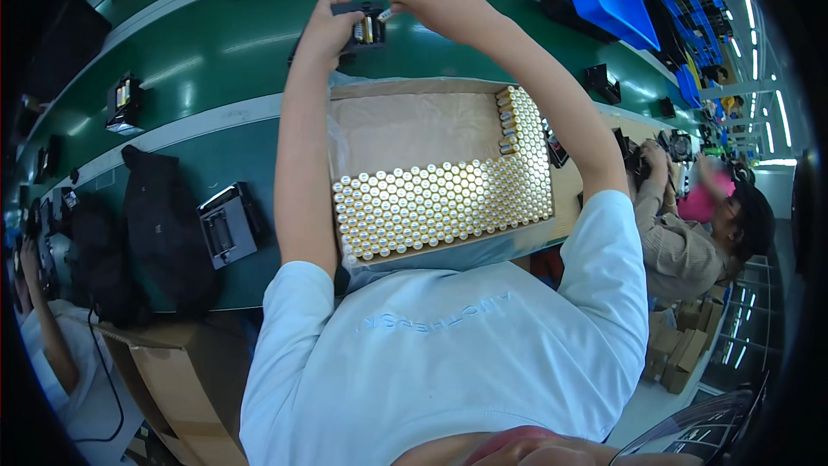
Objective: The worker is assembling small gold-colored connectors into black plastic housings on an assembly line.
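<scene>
Battery point(385, 12) pinched in right hand point(435, 0) fingertips; left hand point(328, 30) gripped black holder point(366, 28). Battery likely small, rigid, smooth, slippery; best held mid-barrel. Carton point(414, 134) of batteries sat below.

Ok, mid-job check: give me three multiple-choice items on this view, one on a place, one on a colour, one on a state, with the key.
1. Where do the upright batteries stand?
A. In the blue bin
B. In the open cardboard box
C. On the floor

2. What colour is the conveyor belt?
A. Green
B. Red
C. White

3. What is the left hand doing?
A. Resting flat in the box
B. Hanging free at the side
C. Holding the small black device

Key:
1 B: the batteries fill the near and right parts of the cardboard box.
2 A: the belt surface beyond the box is green.
3 C: the left hand's grip is on the small black device, while the right hand pinches a battery over it.
</scene>
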Demonstrator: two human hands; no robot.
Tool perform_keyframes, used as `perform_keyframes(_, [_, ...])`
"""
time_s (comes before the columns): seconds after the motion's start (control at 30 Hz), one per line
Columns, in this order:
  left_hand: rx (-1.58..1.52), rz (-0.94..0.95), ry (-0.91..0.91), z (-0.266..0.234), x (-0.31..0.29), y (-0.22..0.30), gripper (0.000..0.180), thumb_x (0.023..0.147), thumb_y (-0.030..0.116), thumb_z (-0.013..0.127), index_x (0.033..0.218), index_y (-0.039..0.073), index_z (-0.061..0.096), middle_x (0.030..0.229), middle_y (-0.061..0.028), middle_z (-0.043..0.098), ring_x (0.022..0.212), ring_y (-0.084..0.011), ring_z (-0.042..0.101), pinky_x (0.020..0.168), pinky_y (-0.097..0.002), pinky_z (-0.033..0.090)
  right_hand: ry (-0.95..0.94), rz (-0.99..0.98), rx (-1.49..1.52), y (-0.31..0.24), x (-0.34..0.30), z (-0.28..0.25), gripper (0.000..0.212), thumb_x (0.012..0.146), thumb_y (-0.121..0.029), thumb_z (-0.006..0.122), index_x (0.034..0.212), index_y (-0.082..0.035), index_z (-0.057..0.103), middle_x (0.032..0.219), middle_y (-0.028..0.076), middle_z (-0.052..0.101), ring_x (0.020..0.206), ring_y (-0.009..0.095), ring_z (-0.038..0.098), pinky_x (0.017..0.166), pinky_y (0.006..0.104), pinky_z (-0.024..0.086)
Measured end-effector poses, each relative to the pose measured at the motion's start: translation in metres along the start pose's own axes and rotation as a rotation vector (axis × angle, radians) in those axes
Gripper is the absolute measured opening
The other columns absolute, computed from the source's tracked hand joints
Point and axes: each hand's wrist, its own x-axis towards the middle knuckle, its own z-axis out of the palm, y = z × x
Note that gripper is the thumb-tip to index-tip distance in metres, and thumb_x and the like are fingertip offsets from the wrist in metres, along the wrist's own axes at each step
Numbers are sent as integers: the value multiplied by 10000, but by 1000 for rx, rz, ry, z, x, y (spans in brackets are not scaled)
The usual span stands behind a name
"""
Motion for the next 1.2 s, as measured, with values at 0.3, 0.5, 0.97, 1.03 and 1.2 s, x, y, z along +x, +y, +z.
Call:
perform_keyframes(0.3, [72, 124, 65, -15, -4, 1, 485, 797, 23, 674, 1244, 14, 485, 1104, -218, 562, 914, -291, 608, 763, -372, 548, -83, -223, -71, 4, 65, 10, 148, 833, -14, 658, 961, -59, 717, 892, 63, 670, 742, 261, 641, 729, 348, 553])
perform_keyframes(0.5, [110, 127, 117, -22, -2, 3, 446, 796, 27, 664, 1214, 11, 510, 1069, -206, 581, 885, -278, 611, 744, -358, 545, 13, -227, -21, 7, 63, 30, 142, 872, -69, 656, 997, -51, 722, 919, 63, 674, 741, 259, 639, 719, 331, 550])
perform_keyframes(0.97, [1134, 108, 362, -45, -25, 18, 419, 816, 235, 619, 1144, -1, 510, 973, -226, 671, 866, -395, 675, 747, -485, 542, 233, -76, 237, -66, -18, 34, 193, 924, -120, 599, 1055, -17, 697, 1145, 91, 665, 930, 282, 622, 841, 355, 502])
perform_keyframes(1.03, [1454, 93, 484, -55, -58, 33, 403, 839, 296, 644, 1118, 23, 543, 942, -209, 648, 853, -385, 657, 735, -480, 540, 16, -91, 338, -51, -53, 7, 199, 911, -92, 587, 1059, -10, 691, 1142, 99, 664, 937, 283, 623, 844, 355, 502])
perform_keyframes(1.2, [1551, 147, 568, -79, -159, 77, 354, 886, 269, 609, 1149, 35, 567, 910, -199, 663, 788, -366, 661, 686, -441, 536, -288, 19, 394, -17, -134, -46, 235, 847, -7, 562, 1050, 6, 679, 1111, 121, 670, 940, 288, 627, 849, 369, 505])
